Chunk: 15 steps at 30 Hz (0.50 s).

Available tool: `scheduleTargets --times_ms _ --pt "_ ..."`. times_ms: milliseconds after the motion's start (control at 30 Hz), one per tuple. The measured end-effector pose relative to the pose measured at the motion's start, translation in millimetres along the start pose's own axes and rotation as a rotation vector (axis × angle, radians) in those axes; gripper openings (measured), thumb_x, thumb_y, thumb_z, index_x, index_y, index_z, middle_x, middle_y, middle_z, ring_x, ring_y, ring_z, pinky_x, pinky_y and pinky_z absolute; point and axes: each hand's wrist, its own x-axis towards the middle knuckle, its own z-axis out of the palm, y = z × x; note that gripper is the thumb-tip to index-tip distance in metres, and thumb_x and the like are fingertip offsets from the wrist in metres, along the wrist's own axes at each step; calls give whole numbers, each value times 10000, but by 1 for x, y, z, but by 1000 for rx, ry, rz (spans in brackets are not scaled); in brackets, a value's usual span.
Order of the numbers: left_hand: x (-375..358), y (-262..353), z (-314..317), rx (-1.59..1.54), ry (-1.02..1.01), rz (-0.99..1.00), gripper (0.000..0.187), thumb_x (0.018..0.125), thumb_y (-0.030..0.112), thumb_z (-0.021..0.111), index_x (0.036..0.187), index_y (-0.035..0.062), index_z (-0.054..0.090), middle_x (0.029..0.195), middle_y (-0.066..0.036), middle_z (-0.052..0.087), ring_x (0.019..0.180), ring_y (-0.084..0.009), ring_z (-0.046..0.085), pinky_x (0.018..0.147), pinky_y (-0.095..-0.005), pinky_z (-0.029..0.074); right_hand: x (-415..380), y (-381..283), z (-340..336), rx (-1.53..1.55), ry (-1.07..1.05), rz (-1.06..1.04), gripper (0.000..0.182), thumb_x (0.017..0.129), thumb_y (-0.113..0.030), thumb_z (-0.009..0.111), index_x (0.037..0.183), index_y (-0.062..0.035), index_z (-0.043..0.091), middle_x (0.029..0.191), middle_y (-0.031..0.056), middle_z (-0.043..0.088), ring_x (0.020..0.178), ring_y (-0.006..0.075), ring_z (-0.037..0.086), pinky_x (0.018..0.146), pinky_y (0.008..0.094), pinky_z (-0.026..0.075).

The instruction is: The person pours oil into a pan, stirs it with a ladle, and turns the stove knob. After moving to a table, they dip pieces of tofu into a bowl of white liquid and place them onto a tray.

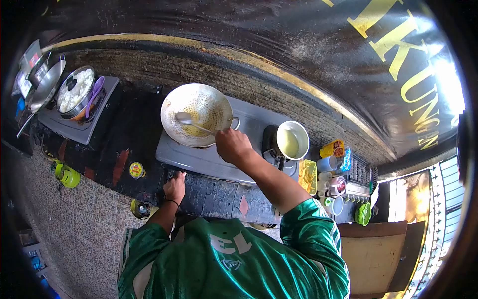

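Observation:
My right hand (pixel 234 145) is wrapped round the handle of a metal spatula (pixel 184 118). The spatula's head rests inside a wide hammered wok (pixel 174 102), where yellowish liquid or oil coats the bottom. A loop handle shows on the wok's right rim, close to my fingers. Lower down, my left hand (pixel 175 188) leans on the front edge of the black counter (pixel 149 107), thumb stretched out and nothing visible in it. Left of that hand stands a small yellow tub (pixel 136 170). The wok sits on a grey gas stove (pixel 254 112).
A saucepan (pixel 293 141) with pale yellow liquid occupies the right burner. Farther right are a yellow container (pixel 307 177), several cups, packets and a green basket (pixel 363 213). On the left, a lidded pan (pixel 75 89) of white food and a purple spoon (pixel 93 97) rest on another stove.

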Motion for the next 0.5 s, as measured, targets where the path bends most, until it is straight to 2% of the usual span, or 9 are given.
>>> scheduleTargets --times_ms 100,133,167,233,267,433,500 --pt "-1 -1 5 7 -14 -21 413 1150 495 442 1104 138 646 857 -184 776 764 -428 769 657 -547 602 -16 6 7 -22 37 45 196 970 -107 595 965 -7 763 1013 257 786 933 436 796 800 546 652" --pt "-2 -2 9 3 -19 -27 413 1150 495 442 1104 138 646 857 -184 776 764 -428 769 657 -547 602 -21 11 5 -34 -22 47 201 976 -117 586 1029 -7 746 1058 262 776 955 445 790 817 548 649" --pt "-2 -2 12 -5 8 -19 406 1149 492 446 1109 142 648 867 -178 778 766 -431 767 663 -552 602 -25 16 7 -35 -30 46 201 976 -117 586 1029 -7 746 1058 262 776 955 445 790 817 548 649" --pt "-2 -1 13 -11 43 -10 398 1148 488 451 1114 145 649 877 -173 780 767 -434 765 669 -556 602 -28 27 14 -3 30 49 229 969 -90 572 1099 -2 740 979 261 768 935 460 772 833 567 621" --pt "-3 0 13 -52 56 -39 394 1150 484 449 1119 146 649 882 -169 782 772 -438 762 679 -560 602 -27 34 21 3 22 43 251 975 -93 568 1158 -31 728 975 254 768 938 465 765 842 574 611" --pt "-1 9 6 -98 66 -120 402 1157 477 429 1127 141 647 892 -156 786 833 -442 762 709 -567 600 -32 38 26 42 61 68 240 1000 -117 566 1166 -52 726 992 236 764 929 467 757 832 575 606" --pt "1 5 1 -36 -66 -73 419 1159 486 415 1132 137 645 894 -164 786 854 -441 762 721 -571 599 -37 36 24 49 75 86 242 1012 -129 564 1182 -60 722 1007 231 761 931 467 754 830 575 605"
